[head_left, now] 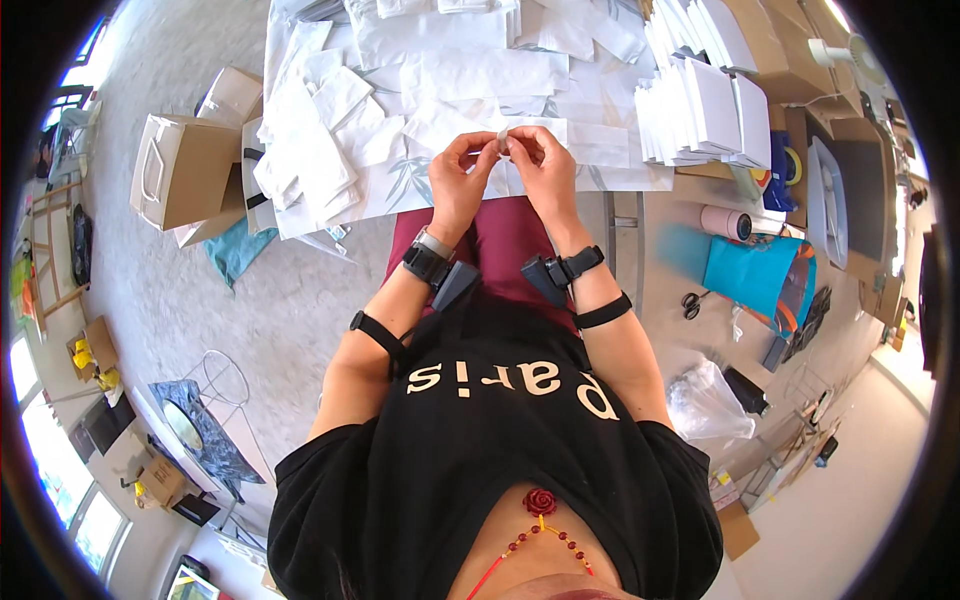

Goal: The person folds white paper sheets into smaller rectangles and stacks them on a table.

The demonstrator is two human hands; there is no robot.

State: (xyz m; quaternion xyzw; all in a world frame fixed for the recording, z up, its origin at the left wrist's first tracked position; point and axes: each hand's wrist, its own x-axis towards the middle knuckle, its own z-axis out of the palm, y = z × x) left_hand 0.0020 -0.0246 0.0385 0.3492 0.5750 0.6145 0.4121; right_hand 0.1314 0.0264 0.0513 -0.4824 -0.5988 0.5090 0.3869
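Observation:
My left hand (458,185) and my right hand (546,178) meet over the table's near edge. Their thumbs and forefingers pinch a small whitish piece (503,138) between them; its exact kind is too small to make out. Below and beyond the fingers, flat white packets (480,75) and sheets lie spread over a pale, leaf-patterned table cover (400,190). A looser heap of white packets (310,165) rests left of my left hand. To the right of my right hand stand rows of upright white folded pieces (700,110).
Cardboard boxes (185,165) stand on the floor left of the table, with a teal cloth (240,255) below them. On the right are a pink cylinder (722,222), a blue bag (755,275), black scissors (692,303) and a clear plastic bag (708,405).

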